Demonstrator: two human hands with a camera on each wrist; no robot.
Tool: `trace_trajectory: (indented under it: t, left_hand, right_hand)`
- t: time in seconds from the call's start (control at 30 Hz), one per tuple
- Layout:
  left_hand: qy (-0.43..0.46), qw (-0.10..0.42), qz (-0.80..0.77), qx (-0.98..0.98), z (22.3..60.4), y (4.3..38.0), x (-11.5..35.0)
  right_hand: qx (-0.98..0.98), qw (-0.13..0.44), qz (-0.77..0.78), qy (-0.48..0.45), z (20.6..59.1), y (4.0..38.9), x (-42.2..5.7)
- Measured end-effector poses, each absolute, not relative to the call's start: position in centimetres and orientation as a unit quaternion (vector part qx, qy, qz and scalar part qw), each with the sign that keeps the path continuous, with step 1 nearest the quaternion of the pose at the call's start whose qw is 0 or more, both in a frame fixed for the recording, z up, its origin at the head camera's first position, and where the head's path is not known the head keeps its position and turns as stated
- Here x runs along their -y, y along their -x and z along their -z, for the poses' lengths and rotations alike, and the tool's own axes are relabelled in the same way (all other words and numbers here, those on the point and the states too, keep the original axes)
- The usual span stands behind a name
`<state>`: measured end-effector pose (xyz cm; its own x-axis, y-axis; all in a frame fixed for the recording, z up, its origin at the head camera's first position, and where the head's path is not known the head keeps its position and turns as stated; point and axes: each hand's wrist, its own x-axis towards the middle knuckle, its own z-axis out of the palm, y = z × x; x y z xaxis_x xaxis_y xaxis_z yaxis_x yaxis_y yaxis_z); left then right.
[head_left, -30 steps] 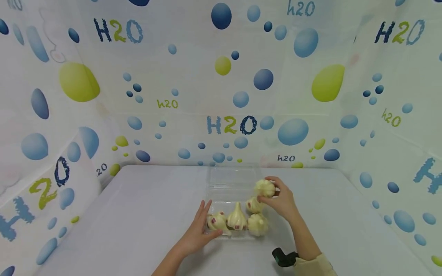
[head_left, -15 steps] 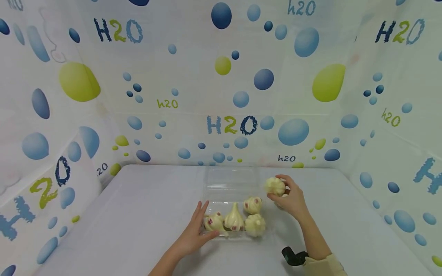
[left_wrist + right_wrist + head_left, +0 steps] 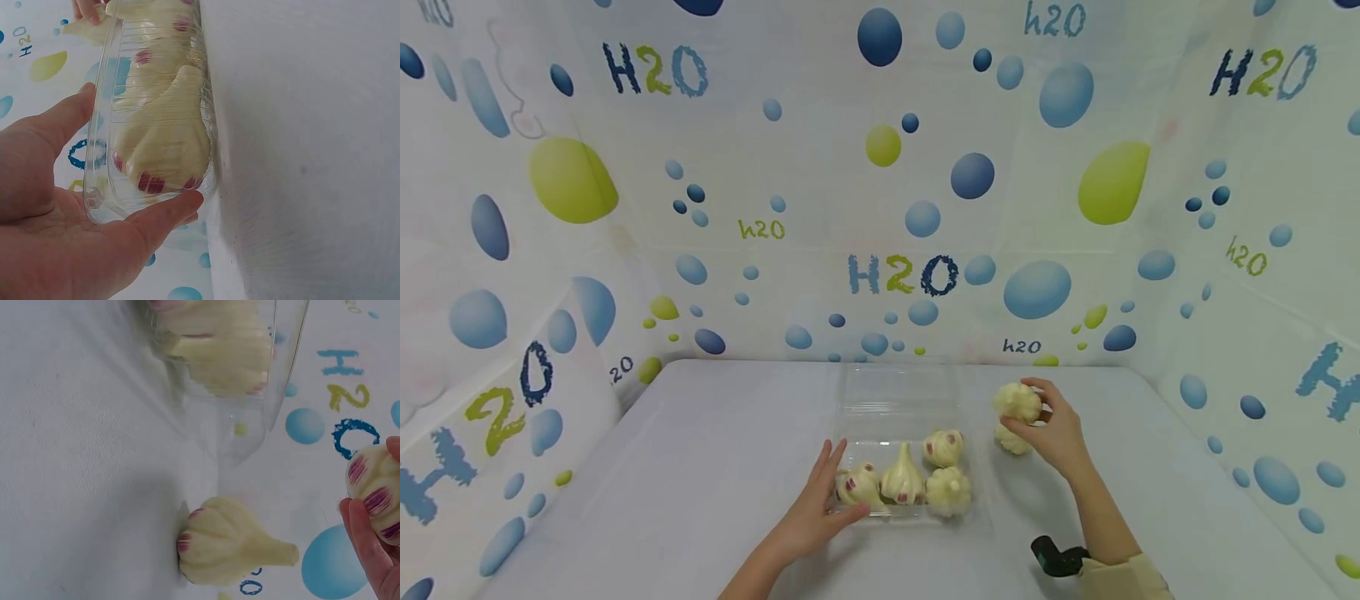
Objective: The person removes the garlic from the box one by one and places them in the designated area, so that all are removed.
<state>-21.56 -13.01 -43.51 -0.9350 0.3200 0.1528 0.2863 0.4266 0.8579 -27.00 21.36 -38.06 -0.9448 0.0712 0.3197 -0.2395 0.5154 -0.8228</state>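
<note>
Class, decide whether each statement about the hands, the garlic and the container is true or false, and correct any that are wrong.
1. The left hand touches the clear container. True.
2. The container's lid is closed. False: the lid is folded open.
3. The right hand holds a garlic bulb. True.
4. Only two lie inside the container. False: four bulbs show inside.
5. A loose bulb rests on the table. True.

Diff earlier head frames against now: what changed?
The right hand carried its garlic bulb rightward, away from the clear container, bringing a loose bulb into view. The container and left hand shifted slightly left. Nothing was grabbed or released. Same: four bulbs inside.
</note>
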Motion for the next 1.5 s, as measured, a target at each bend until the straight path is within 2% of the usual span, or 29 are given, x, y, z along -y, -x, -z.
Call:
trace_trajectory:
  t: [0.9,1.5]
  left_hand:
    - [-0.192,0.008,-0.497,-0.846,44.0,21.5,13.5]
    - [-0.199,0.017,-0.505,-0.840,44.3,21.6,13.8]
  right_hand:
    - [0.867,0.185,-0.460,-0.049,39.4,27.3,-26.1]
    - [0.863,0.134,-0.482,-0.067,42.2,28.6,-28.2]
